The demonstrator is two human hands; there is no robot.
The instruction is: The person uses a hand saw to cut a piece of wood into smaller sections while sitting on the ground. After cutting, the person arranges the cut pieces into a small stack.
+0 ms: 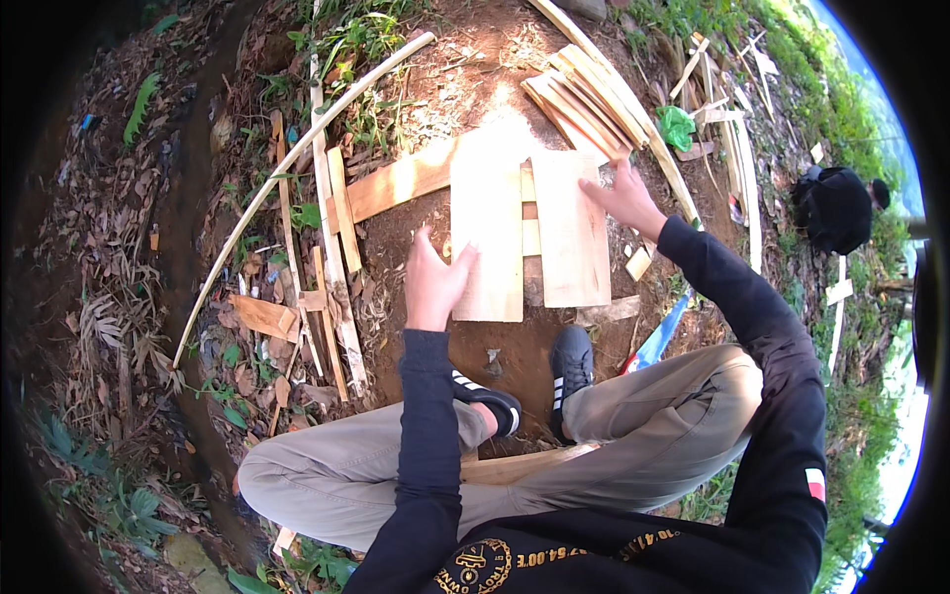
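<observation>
The left board [487, 272] (its far end bleached by sun) and the right board [574, 243], pale and flat, are laid side by side over wood pieces [531, 240]. Light, stiff handling is expected, best by long edges. The left grip [437, 282] is spread, unclosed, leftward; whether the right grip [633, 200], at the far right edge, is closed cannot be told.

The black sweatshirt [693, 556] bears a round yellow emblem [475, 569] ringed with lettering; right of this emblem run yellow digits and letters [550, 557], partly distorted.
</observation>
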